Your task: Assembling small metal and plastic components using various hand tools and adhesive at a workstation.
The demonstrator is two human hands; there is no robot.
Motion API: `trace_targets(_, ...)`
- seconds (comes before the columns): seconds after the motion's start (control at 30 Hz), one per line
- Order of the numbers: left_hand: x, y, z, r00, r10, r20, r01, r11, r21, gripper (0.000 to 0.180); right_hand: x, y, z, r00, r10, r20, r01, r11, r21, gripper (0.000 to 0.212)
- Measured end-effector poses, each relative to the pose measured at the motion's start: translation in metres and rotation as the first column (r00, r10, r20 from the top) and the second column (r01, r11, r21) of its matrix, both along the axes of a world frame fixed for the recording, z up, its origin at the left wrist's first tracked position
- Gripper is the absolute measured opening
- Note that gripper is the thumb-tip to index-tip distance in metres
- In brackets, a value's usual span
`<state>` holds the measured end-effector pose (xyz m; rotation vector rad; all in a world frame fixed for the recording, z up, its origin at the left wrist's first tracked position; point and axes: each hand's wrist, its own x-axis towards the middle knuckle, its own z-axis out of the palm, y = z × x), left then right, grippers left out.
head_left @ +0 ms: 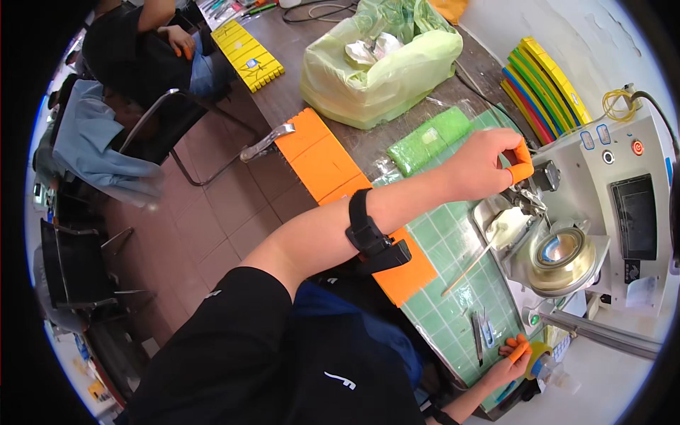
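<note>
My left hand (489, 166), with orange finger covers on thumb and index, reaches across to the white machine (598, 159). Its fingertips are closed in a pinch beside a small metal clamp-like fitting (528, 198); whatever is between them is too small to make out. Below that fitting sits a round metal dish (559, 255) with a shiny centre. Down at the lower right, my right hand (511, 361) rests near a yellow roll (540, 354), its fingers loosely bent and apart, with nothing visible in them. Tweezers (478, 338) and a small blade-like tool (487, 329) lie beside it on the green cutting mat (439, 241).
A thin wooden stick (467, 270) lies on the mat. Farther off stand a green bag-lined bin (368, 88) and a green bubble-wrap packet (428, 140). Orange strips (319, 159) line the table edge. A metal rail (602, 331) juts out near my right hand. Another person (127, 49) sits at far left.
</note>
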<state>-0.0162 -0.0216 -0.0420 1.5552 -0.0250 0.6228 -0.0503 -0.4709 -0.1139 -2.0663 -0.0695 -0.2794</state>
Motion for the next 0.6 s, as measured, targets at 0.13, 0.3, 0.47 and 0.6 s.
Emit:
trace_targets(0.13, 0.003, -0.002, -0.004, 1.000, -0.029, 0.000, 0.029, 0.998, -0.057, 0.006, 0.000, -0.004, -0.001, 1.000, 0.014, 0.005, -0.014, 1.000, 0.010, 0.029)
trace_targets(0.3, 0.003, -0.001, -0.007, 0.999, -0.043, 0.016, 0.044, 0.997, -0.065, 0.006, 0.004, -0.015, -0.007, 0.998, 0.057, 0.012, -0.057, 0.998, -0.007, 0.029)
trace_targets(0.47, 0.002, -0.001, -0.004, 1.000, -0.030, 0.000, 0.030, 0.999, -0.020, 0.007, 0.003, -0.015, -0.006, 0.999, 0.041, 0.005, -0.042, 0.998, 0.042, 0.029)
trace_targets(0.6, 0.000, 0.001, -0.004, 0.999, -0.035, 0.009, 0.035, 0.999, -0.006, 0.007, 0.006, -0.021, -0.011, 0.999, 0.032, 0.019, -0.033, 0.996, 0.077, 0.030)
